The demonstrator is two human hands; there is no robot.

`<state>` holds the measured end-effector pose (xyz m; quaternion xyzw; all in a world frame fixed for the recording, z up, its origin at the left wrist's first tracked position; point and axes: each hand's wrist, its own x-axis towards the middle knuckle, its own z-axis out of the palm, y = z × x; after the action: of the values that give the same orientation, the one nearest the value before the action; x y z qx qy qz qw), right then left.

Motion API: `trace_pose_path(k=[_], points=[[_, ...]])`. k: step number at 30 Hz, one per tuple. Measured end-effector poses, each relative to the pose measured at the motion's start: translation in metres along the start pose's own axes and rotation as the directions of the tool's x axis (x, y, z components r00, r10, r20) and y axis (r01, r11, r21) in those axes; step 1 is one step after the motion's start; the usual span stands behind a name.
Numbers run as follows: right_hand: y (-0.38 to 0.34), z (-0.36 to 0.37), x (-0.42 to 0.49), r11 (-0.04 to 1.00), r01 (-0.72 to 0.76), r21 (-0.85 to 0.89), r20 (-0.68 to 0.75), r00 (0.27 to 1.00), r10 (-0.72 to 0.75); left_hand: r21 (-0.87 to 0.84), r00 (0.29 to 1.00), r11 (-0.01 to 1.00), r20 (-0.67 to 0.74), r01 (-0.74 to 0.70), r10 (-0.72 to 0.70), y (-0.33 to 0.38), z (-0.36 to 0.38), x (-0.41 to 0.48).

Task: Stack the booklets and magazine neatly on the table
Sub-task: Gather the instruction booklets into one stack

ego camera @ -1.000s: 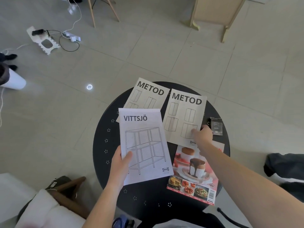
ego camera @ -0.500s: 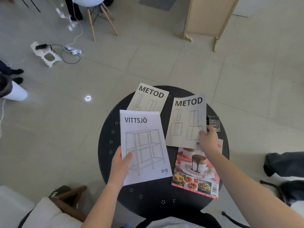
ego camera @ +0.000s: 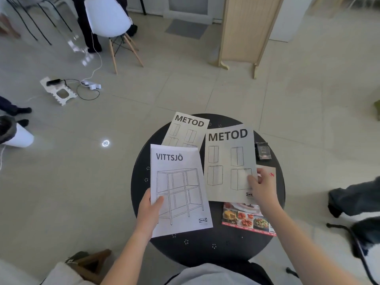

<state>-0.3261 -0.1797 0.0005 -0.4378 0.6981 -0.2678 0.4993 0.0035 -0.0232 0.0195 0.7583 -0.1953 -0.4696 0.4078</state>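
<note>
Paper rises: our right hand [ego camera: 262, 187] has lifted the near METOD booklet [ego camera: 228, 163] off the magazine [ego camera: 246, 219], fingers pinching; left hand [ego camera: 149, 212] grips VITTSJÖ [ego camera: 176, 188], ready to merge.

We get single head-worn view only; wide-angle, looking forward and steeply down from above round black table [ego camera: 139, 182]; close enough that both forearms enter from bottom edge; tiled floor [ego camera: 144, 89] and white chair [ego camera: 107, 17] fill upper frame; no second view to overlap.
</note>
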Motion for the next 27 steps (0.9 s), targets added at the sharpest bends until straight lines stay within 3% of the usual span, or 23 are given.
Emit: trace_pose_path(k=[12, 16, 27], points=[[-0.013, 0.001, -0.045, 0.999, 0.034, 0.000, -0.046, 0.998, -0.034, -0.047, 0.999, 0.998, -0.022, -0.046, 0.045, -0.008, -0.027, -0.009], [-0.019, 0.012, -0.053, 1.000, -0.008, -0.003, 0.036, 0.999, 0.009, -0.081, 0.999, 0.996, -0.035, -0.039, 0.037, -0.009, -0.031, -0.009], [-0.028, 0.053, -0.086, 0.994, -0.011, -0.111, 0.283, 0.958, 0.042, -0.182, 0.994, 0.983, 0.098, -0.021, 0.039, -0.002, -0.024, -0.008]])
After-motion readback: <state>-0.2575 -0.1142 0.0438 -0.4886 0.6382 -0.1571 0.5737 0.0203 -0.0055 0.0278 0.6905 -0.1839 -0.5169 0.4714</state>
